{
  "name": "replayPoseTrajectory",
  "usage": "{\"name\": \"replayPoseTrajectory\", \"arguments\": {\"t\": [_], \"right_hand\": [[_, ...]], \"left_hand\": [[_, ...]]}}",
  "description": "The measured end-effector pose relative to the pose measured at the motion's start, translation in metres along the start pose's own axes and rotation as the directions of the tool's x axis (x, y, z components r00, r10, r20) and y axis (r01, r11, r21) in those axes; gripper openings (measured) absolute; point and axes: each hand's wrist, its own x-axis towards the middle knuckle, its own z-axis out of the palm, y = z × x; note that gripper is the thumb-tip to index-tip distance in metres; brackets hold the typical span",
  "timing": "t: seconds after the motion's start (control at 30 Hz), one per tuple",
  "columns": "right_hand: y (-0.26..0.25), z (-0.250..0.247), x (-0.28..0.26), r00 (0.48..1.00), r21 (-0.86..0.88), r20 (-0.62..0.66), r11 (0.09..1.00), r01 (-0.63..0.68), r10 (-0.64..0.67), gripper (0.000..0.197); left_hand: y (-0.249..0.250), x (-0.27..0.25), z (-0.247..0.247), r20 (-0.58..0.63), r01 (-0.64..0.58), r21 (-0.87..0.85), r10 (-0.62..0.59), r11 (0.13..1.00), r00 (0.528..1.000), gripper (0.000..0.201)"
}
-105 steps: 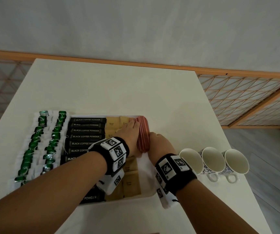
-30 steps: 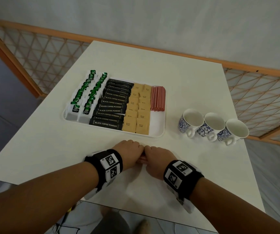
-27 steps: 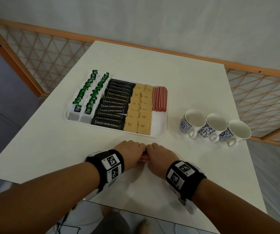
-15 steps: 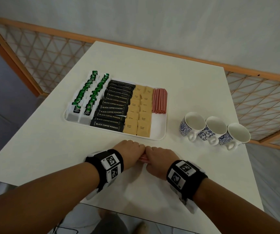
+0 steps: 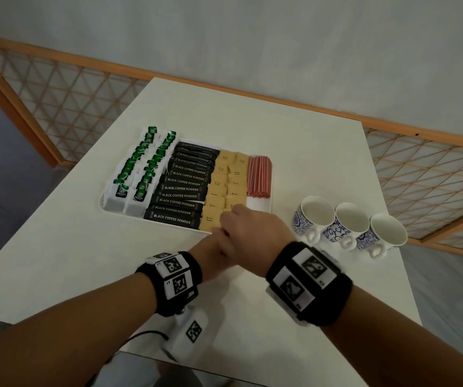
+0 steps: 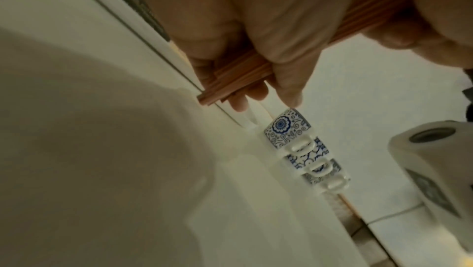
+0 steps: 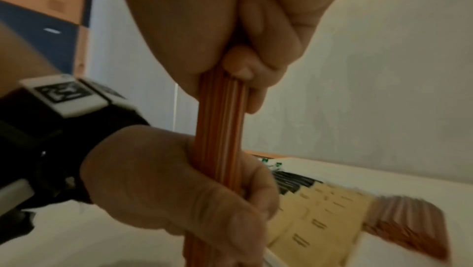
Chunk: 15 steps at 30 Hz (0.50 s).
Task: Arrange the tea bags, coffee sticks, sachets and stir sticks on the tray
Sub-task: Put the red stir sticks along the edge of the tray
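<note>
Both hands are bunched together right at the near edge of the tray (image 5: 104, 203), sharing one bundle of stir sticks (image 7: 220, 129). The right hand (image 5: 252, 233) sits on top, fingers curled in a tight grip around the upper part of the bundle. The left hand (image 5: 210, 255) is tucked underneath and slightly behind it, its grip wrapped around the lower part of the same sticks. In the right wrist view the bundle runs roughly upright between the two fists. From the head view you can't see the held sticks at all, the hands hide them.

On the tray, left to right: two rows of green tea bags (image 5: 138, 174), a column of black coffee sticks (image 5: 181, 188), two columns of brown sugar sachets (image 5: 226, 182), then a laid-out batch of red stir sticks (image 5: 258, 175) at the far right end. The near right corner of the tray is bare white.

Three blue-patterned cups (image 5: 349, 227) stand in a row on the counter (image 5: 57, 247), just right of the tray.
</note>
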Motion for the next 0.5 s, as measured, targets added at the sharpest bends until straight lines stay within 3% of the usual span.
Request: {"name": "replayPoseTrajectory", "arguments": {"t": [0.03,0.07,0.1,0.17,0.2,0.23,0.3,0.37,0.4,0.47,0.5], "right_hand": [[-0.006,0.004,0.003,1.000,-0.043,0.007,0.999,0.028,-0.027,0.026],[-0.009,0.009,0.006,0.999,-0.067,0.039,0.997,0.034,-0.032,0.025],[-0.011,0.016,0.008,0.996,-0.077,0.084,0.997,0.024,-0.018,0.025],[-0.011,0.025,0.011,0.991,-0.066,0.129,0.997,-0.025,0.034,0.029],[-0.011,0.028,0.011,0.992,-0.043,0.115,0.998,-0.039,0.044,0.031],[-0.011,0.028,0.012,0.995,-0.025,0.093,0.999,-0.040,0.042,0.033],[-0.009,0.028,0.013,0.998,-0.025,0.056,1.000,-0.017,0.019,0.037],[-0.008,0.027,0.014,0.999,-0.027,0.053,1.000,0.016,-0.015,0.041],[-0.008,0.027,0.014,0.997,-0.032,0.070,0.999,0.021,-0.019,0.042],[-0.008,0.030,0.013,0.997,0.002,0.080,1.000,0.008,-0.008,0.039],[-0.008,0.029,0.014,0.997,0.019,0.076,1.000,0.003,-0.005,0.036]], "left_hand": [[0.019,-0.010,-0.010,0.090,0.090,-0.007,-0.089,0.996,0.992,0.025],[0.032,-0.013,-0.009,0.062,0.098,-0.062,-0.094,0.993,0.994,0.029],[0.041,-0.011,-0.001,-0.101,0.090,-0.096,-0.099,0.991,0.990,0.033],[0.056,-0.005,0.000,-0.083,0.229,-0.191,-0.248,0.955,0.965,0.038],[0.051,-0.008,-0.002,-0.140,0.275,-0.215,-0.308,0.937,0.941,0.036],[0.044,-0.007,0.003,-0.274,0.289,-0.161,-0.324,0.944,0.905,0.034],[0.039,-0.009,0.002,-0.193,0.260,-0.024,-0.259,0.965,0.946,0.042],[0.052,-0.007,-0.004,-0.173,0.298,-0.145,-0.321,0.944,0.931,0.028],[0.055,-0.007,-0.008,-0.077,0.313,-0.233,-0.339,0.921,0.938,0.029],[0.049,-0.005,-0.004,0.041,0.307,-0.214,-0.305,0.927,0.951,0.029],[0.028,-0.008,-0.004,0.014,0.311,-0.171,-0.314,0.935,0.949,0.025]]}}
